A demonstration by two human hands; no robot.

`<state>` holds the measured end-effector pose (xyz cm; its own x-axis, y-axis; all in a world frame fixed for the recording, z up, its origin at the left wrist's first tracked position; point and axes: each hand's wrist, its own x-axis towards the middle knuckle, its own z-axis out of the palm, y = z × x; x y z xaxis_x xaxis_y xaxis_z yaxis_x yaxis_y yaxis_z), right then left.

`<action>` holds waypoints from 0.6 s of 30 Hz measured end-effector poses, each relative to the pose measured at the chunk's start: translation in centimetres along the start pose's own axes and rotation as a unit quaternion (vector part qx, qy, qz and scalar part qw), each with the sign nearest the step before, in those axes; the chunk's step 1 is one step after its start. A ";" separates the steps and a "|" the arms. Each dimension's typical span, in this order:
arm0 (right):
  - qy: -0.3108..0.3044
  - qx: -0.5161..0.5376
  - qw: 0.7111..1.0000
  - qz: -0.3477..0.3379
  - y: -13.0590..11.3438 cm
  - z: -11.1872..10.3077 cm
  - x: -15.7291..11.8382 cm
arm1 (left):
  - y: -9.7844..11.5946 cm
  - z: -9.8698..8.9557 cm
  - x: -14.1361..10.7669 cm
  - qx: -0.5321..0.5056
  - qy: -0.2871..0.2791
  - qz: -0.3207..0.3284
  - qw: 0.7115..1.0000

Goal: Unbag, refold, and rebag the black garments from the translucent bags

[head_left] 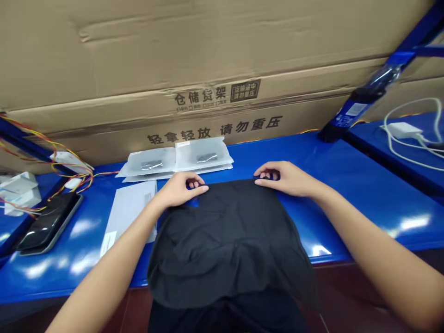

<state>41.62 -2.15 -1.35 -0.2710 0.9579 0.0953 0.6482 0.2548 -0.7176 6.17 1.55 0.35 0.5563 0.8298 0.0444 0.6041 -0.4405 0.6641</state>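
A piece of black cloth lies spread over the front of the blue shelf and hangs past its edge. My left hand pinches its upper left corner between thumb and fingers. At the upper right corner my right hand grips the cloth the same way. The far edge runs nearly straight between both hands, and the lower part is wrinkled. What kind of article the cloth is, I cannot tell.
Frosted plastic packets lie behind my left hand, and a pale packet sits beside my left forearm. A black device, coloured wires, a dark bottle and a white charger cable are around. Cardboard boxes form the back.
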 end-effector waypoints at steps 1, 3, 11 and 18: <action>0.002 0.003 1.000 0.004 0.1 0.0 -0.1 | 0.0 0.0 -0.1 0.003 -0.004 0.002 1.000; 0.018 0.007 1.000 0.006 0.3 0.1 0.0 | -0.1 -0.1 -0.1 0.009 0.006 0.004 1.000; 0.016 0.017 1.000 0.001 0.4 -0.1 0.5 | -1.2 -0.3 0.6 -0.072 0.065 -0.021 0.995; 0.043 0.026 0.998 0.033 0.8 -0.3 0.7 | -1.4 -0.4 0.8 -0.080 0.056 -0.035 0.995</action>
<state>42.18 -1.26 -1.63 -0.1654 0.9809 0.1029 0.6249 0.1849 -0.7585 5.54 2.96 -0.21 0.4443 0.8931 0.0711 0.5347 -0.3280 0.7788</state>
